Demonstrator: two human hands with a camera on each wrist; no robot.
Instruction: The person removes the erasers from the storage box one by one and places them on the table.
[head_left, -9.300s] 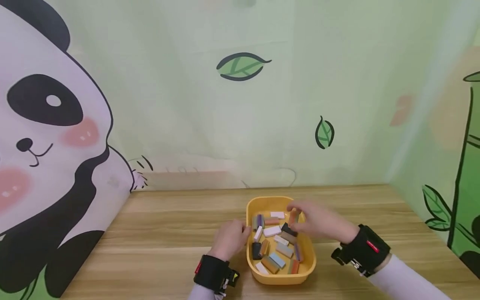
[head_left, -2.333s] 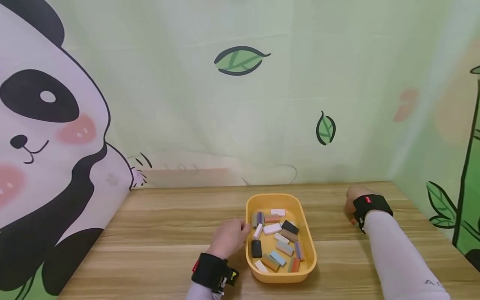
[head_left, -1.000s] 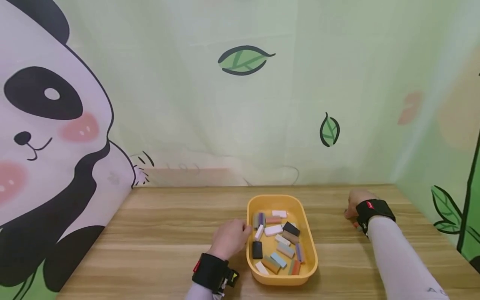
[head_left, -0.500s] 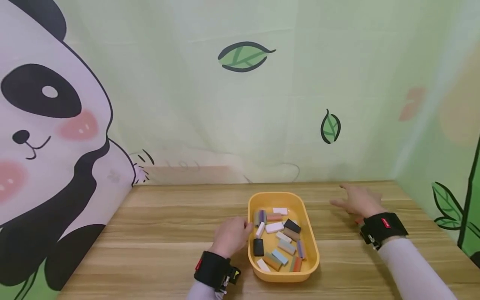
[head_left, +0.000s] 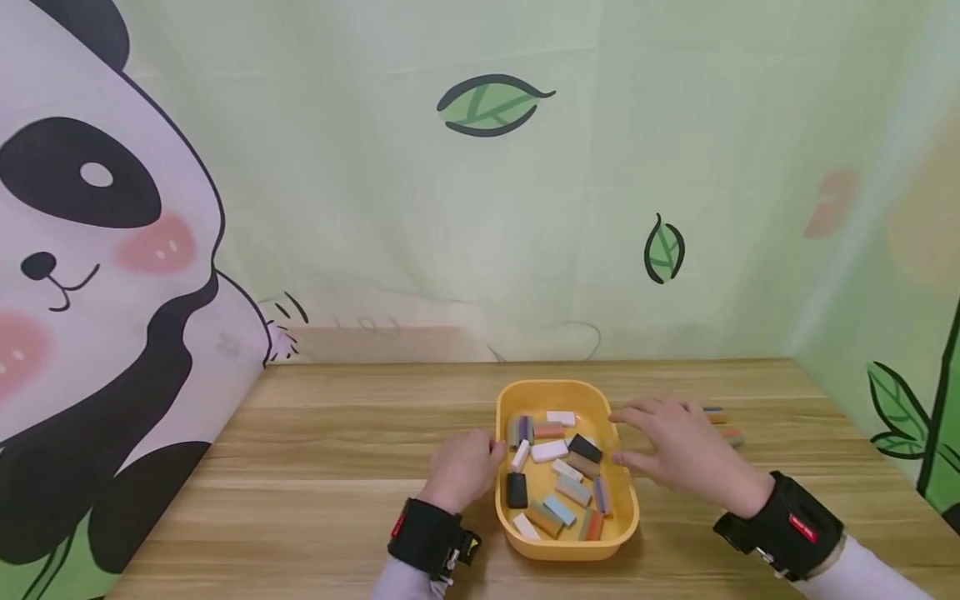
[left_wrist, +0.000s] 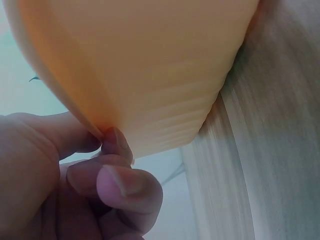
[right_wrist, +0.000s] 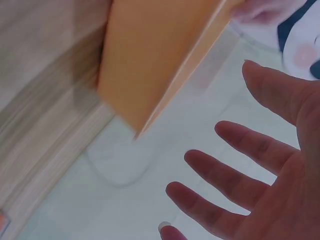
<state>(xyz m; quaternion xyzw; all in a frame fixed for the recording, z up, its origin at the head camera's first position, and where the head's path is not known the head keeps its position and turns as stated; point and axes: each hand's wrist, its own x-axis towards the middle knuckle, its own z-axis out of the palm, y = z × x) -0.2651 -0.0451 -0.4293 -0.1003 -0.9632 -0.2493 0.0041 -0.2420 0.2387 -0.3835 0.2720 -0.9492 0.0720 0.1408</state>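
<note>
A yellow plastic basin (head_left: 567,552) stands on the table, holding several small rectangular blocks, some plain and some two-toned. Among them are black blocks (head_left: 517,491), white blocks (head_left: 550,451) and a light blue block (head_left: 559,510). My left hand (head_left: 461,471) pinches the basin's left rim between thumb and finger, as the left wrist view confirms with the basin wall (left_wrist: 150,65) above the fingers. Over the basin's right rim, my right hand (head_left: 686,450) reaches with spread fingers and nothing in them. The right wrist view shows those fingers (right_wrist: 225,177) apart from the basin.
Right of the basin, partly behind my right hand, a blue-and-orange block (head_left: 715,414) and a reddish-green block (head_left: 731,436) lie on the wooden table (head_left: 337,433). A fabric backdrop (head_left: 337,208) with a panda print rises along the table's back and sides.
Earlier my right hand lifted an orange block from the basin; later it was at the table's far right. Now it has moved back left to the basin, its fingers spread. My left hand stayed.
</note>
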